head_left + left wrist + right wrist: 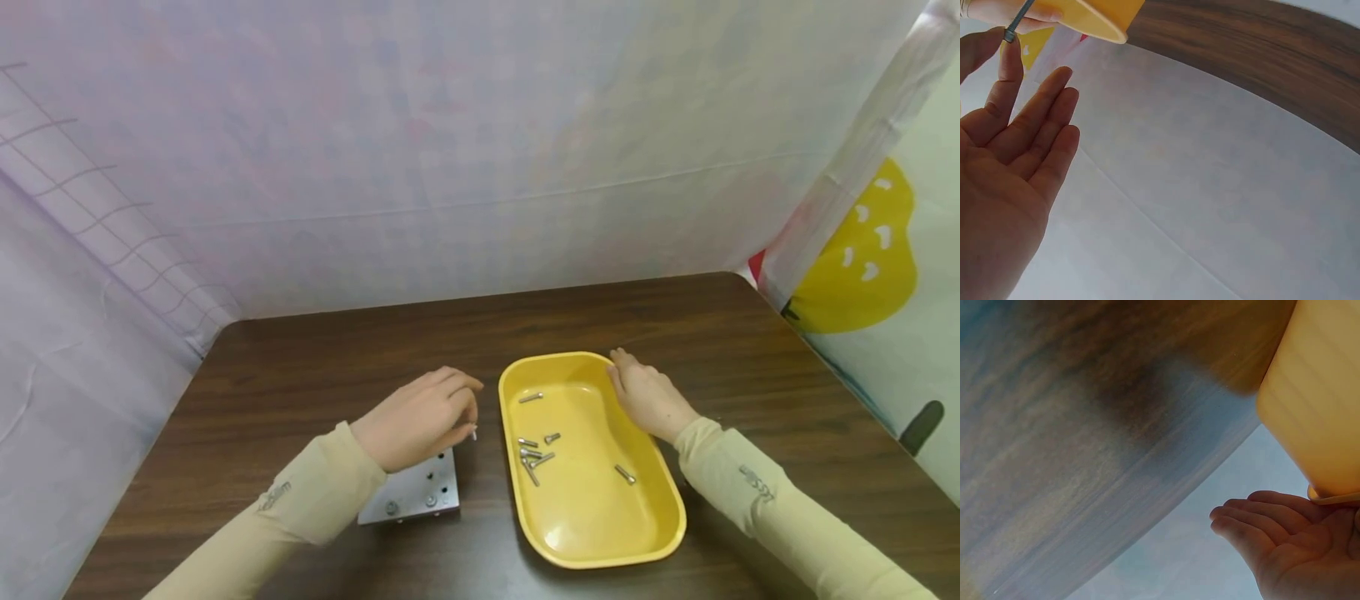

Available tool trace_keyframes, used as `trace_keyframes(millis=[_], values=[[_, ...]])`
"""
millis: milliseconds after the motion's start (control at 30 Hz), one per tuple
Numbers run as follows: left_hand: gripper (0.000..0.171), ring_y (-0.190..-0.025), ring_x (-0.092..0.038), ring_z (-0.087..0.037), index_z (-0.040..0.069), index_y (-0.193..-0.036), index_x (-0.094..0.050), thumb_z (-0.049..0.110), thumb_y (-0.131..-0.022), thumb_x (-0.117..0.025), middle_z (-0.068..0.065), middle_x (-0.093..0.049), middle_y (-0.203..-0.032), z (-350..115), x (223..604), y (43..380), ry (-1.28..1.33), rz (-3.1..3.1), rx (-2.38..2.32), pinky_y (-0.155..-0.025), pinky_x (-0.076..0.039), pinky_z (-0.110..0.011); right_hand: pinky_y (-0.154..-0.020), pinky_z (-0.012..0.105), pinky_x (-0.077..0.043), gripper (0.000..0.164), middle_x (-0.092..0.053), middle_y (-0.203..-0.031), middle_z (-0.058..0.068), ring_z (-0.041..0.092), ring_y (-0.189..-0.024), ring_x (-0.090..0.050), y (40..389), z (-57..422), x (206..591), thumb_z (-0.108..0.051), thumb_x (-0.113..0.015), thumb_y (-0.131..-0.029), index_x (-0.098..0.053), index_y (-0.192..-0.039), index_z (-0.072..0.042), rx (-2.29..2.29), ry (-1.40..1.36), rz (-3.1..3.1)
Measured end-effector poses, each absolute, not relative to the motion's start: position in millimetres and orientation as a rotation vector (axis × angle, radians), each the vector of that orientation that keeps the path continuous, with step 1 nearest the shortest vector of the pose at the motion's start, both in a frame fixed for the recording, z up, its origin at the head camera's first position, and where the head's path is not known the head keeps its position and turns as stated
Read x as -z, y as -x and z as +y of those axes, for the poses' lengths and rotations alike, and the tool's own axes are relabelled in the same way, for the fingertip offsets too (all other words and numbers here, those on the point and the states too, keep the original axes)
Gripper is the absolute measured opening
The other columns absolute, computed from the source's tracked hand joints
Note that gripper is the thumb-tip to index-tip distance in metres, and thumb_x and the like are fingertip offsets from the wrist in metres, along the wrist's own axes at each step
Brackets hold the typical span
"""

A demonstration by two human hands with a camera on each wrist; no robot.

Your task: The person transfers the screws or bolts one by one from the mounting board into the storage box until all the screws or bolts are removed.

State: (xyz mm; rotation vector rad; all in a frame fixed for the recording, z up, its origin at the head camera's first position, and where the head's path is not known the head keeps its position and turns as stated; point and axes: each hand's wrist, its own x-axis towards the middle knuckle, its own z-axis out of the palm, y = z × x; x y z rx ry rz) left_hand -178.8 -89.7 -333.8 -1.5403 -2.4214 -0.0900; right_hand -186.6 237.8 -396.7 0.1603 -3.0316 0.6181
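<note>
My left hand (422,418) pinches a small metal bolt (1017,20) by its head, between thumb and index finger. The other three fingers are stretched out in the left wrist view. Below that hand lies a silver metal plate (417,490) with holes and bolt heads, partly hidden by the hand and sleeve. At the far right side of a yellow tray (600,559), my right hand (651,398) holds the rim, thumb on the inner side and fingers outside. In the right wrist view those fingers are extended under the rim.
Several loose bolts (531,454) lie in the tray, mostly along its left side. Another bolt (625,474) lies at its right, and one more (531,397) near the far end. The dark wooden table (360,333) meets a pale cloth curtain (450,167) behind.
</note>
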Motion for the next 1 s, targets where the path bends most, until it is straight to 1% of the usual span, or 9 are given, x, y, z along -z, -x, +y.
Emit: trace_keyframes(millis=[233, 367, 533, 633, 867, 1000], values=[[0.007, -0.118, -0.059, -0.023, 0.011, -0.092, -0.067, 0.018, -0.092, -0.069, -0.011, -0.066, -0.121, -68.8, 327.8, 186.8, 1.557, -2.44, 0.107, -0.106, -0.048, -0.032, -0.109, 0.064, -0.035, 0.048, -0.037, -0.145, 0.038, 0.054, -0.131, -0.041, 186.7, 235.4, 395.7, -0.017, -0.035, -0.107, -0.038, -0.141, 0.016, -0.633, -0.157, -3.035], [0.008, -0.12, -0.058, -0.023, 0.011, -0.094, -0.068, 0.019, -0.093, -0.068, -0.011, -0.065, -0.123, -58.7, 324.9, 190.0, 1.578, -2.464, 0.083, -0.107, -0.047, -0.032, -0.11, 0.064, -0.034, 0.048, -0.036, -0.146, 0.038, 0.053, -0.132, -0.04, 186.8, 233.6, 395.7, -0.018, -0.035, -0.107, -0.038, -0.141, 0.016, -0.647, -0.152, -3.041], [0.012, -0.12, -0.057, -0.021, 0.011, -0.097, -0.069, 0.022, -0.094, -0.068, -0.008, -0.065, -0.124, -43.6, 321.7, 191.9, 1.602, -2.5, 0.022, -0.109, -0.046, -0.031, -0.109, 0.064, -0.036, 0.048, -0.037, -0.146, 0.037, 0.053, -0.131, -0.042, 187.9, 232.6, 397.6, -0.018, -0.035, -0.107, -0.038, -0.141, 0.015, -0.64, -0.149, -3.038], [0.011, -0.117, -0.058, -0.019, 0.012, -0.097, -0.069, 0.023, -0.095, -0.067, -0.005, -0.066, -0.12, -31.5, 323.0, 192.5, 1.623, -2.51, -0.017, -0.108, -0.045, -0.03, -0.108, 0.064, -0.037, 0.048, -0.038, -0.145, 0.037, 0.053, -0.13, -0.043, 187.9, 232.8, 398.1, -0.018, -0.035, -0.107, -0.038, -0.141, 0.015, -0.636, -0.142, -3.036], [0.015, -0.119, -0.058, -0.016, 0.015, -0.102, -0.069, 0.028, -0.096, -0.064, 0.0, -0.067, -0.12, -3.7, 327.0, 192.4, 1.669, -2.551, -0.175, -0.118, -0.035, -0.031, -0.107, 0.063, -0.039, 0.048, -0.04, -0.144, 0.038, 0.054, -0.127, -0.046, 188.1, 232.5, 398.0, -0.018, -0.035, -0.107, -0.039, -0.141, 0.015, -0.624, -0.151, -3.024], [0.016, -0.116, -0.059, -0.014, 0.015, -0.104, -0.069, 0.029, -0.097, -0.063, 0.002, -0.068, -0.117, 8.9, 327.1, 193.2, 1.688, -2.535, -0.237, -0.112, -0.041, -0.027, -0.104, 0.063, -0.042, 0.047, -0.042, -0.142, 0.038, 0.054, -0.124, -0.049, 188.4, 232.0, 397.9, -0.018, -0.035, -0.107, -0.04, -0.14, 0.015, -0.614, -0.141, -3.017]])
